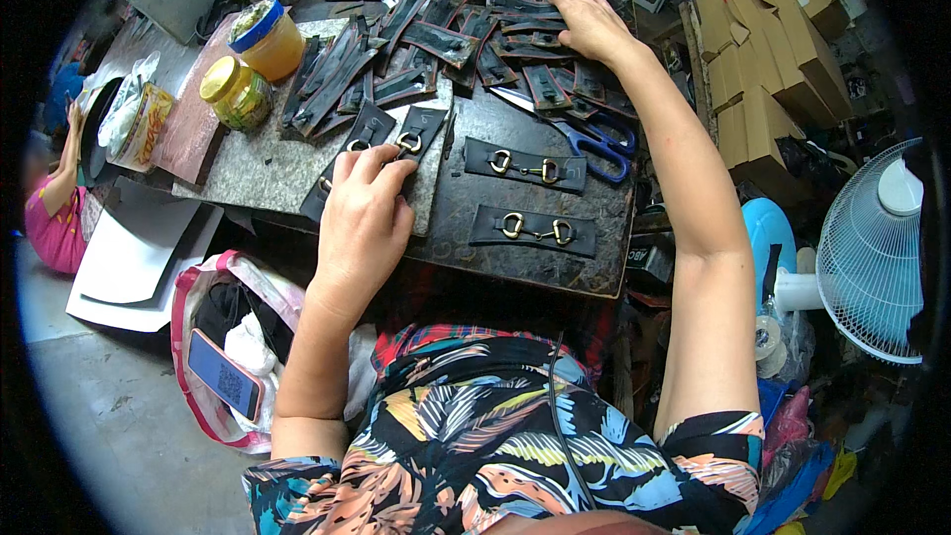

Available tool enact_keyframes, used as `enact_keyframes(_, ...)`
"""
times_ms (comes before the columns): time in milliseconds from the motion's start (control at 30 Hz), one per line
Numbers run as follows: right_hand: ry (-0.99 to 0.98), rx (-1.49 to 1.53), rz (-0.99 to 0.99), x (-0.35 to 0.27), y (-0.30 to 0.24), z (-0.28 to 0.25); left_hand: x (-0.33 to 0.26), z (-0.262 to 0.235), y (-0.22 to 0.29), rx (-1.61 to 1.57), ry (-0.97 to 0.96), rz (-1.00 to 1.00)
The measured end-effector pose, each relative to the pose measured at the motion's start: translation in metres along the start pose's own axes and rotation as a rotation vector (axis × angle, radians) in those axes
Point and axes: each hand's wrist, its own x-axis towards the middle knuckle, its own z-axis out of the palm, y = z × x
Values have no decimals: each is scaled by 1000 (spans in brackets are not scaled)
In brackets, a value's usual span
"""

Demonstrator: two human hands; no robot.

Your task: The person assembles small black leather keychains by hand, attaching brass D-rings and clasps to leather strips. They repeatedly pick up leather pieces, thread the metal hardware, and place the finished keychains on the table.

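My left hand [365,210] is closed, its bent fingers on a black leather strap [423,125] with a gold-coloured horsebit buckle. A second black strap [369,127] lies slanted beside it, partly hidden under the same hand. Both rest on a grey stone slab [253,160]. My right hand [592,28] reaches out to the far right edge of a heap of black leather strips [441,43], index finger stretched out and nothing visibly held. To the right of my left hand, two straps with gold horsebits, one farther [525,165] and one nearer [532,230], lie flat.
Blue-handled scissors [599,147] lie by the heap. Left of it stand a yellow-lidded jar [235,93] and a blue-lidded tub [267,40]. A fan [872,248] and cardboard pieces [758,69] are at right. A bag holding a phone [226,374] sits lower left; another person [61,198] is far left.
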Motion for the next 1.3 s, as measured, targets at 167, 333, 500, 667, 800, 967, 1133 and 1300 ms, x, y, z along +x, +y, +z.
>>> enact_keyframes(167,133,142,-19,3,19,-7,-3,2,1,28,32,-6)
enact_keyframes(333,258,882,111,-1,40,-20,1,2,5,23,69,14)
enact_keyframes(500,255,1088,86,-17,44,-34,9,5,13,4,131,37)
enact_keyframes(667,199,1564,67,-45,33,-61,25,11,17,-148,204,108)
enact_keyframes(800,-35,1663,-6,-74,5,-80,50,24,18,-446,242,51)
enact_keyframes(967,-208,1692,-68,-106,-42,-82,72,39,25,-622,-1,-31)
enact_keyframes(1133,-304,1734,50,-124,-53,-86,70,37,24,-629,-206,-82)
enact_keyframes(1300,-376,1758,103,-133,-53,-89,68,34,21,-649,-232,-64)
